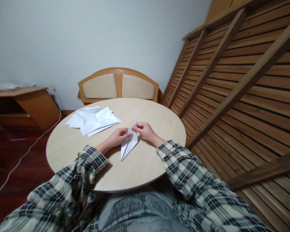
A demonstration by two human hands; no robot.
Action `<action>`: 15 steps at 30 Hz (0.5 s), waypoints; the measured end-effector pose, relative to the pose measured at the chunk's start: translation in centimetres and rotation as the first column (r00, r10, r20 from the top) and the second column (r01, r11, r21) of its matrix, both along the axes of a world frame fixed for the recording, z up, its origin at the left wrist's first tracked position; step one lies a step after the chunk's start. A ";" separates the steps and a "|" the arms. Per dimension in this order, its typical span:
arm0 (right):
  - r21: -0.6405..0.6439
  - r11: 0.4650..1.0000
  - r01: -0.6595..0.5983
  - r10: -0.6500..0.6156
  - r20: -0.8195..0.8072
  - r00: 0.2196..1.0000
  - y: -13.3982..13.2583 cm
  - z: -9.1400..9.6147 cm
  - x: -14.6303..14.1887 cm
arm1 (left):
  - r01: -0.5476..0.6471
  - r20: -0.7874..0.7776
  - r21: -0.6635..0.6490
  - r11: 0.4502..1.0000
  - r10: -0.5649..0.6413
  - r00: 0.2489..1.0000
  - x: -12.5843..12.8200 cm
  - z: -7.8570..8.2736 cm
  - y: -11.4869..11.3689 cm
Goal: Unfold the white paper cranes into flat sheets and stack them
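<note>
A folded piece of white paper (130, 145), long and kite-shaped with a sharp point towards me, is held at the front middle of the round table (149, 161). My left hand (119, 136) grips its upper left side, thumb on top of the paper. My right hand (145, 129) pinches it near the top tip with thumb and forefinger. Folds run along its length, and a slit shows down its lower half. Part of the upper end is hidden by my fingers.
Creased white paper sheets (94, 117) lie in a loose stack at the table's back left. A wooden headboard (119, 72) stands behind the table. Slatted wooden panels (232, 96) lean along the right. A desk (36, 106) and a white cable (26, 153) are at left.
</note>
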State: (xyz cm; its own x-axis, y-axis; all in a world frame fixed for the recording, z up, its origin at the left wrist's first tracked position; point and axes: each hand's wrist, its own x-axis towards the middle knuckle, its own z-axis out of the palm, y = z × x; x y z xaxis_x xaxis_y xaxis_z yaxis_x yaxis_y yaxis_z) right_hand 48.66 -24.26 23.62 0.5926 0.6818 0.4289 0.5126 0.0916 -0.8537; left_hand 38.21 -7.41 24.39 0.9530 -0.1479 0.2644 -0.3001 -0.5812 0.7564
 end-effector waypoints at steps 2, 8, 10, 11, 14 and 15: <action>0.005 1.000 0.021 -0.021 0.012 1.000 -0.1 0.1 0.0 | 0.011 -0.011 0.001 1.000 -0.011 1.000 -0.1 0.1 -0.1; 0.022 0.997 0.077 -0.078 0.058 0.995 -0.2 0.6 -0.2 | 0.017 -0.035 -0.010 1.000 -0.017 0.999 -0.3 0.5 -0.3; 0.016 0.994 0.106 -0.106 0.066 0.992 -0.2 0.7 -0.2 | 0.010 -0.038 -0.014 1.000 -0.010 0.999 -0.3 0.5 -0.4; 0.015 0.992 0.122 -0.122 0.066 0.990 -0.2 0.7 -0.2 | 0.007 -0.038 -0.016 1.000 -0.007 0.999 -0.3 0.5 -0.4; 0.027 0.984 0.174 -0.176 0.055 0.983 -0.2 0.7 -0.1 | 0.008 -0.043 -0.037 0.999 -0.010 0.999 -0.4 0.5 -0.4; 0.034 0.981 0.189 -0.190 0.050 0.980 -0.2 0.7 -0.1 | 0.009 -0.045 -0.046 0.999 -0.011 0.999 -0.4 0.5 -0.4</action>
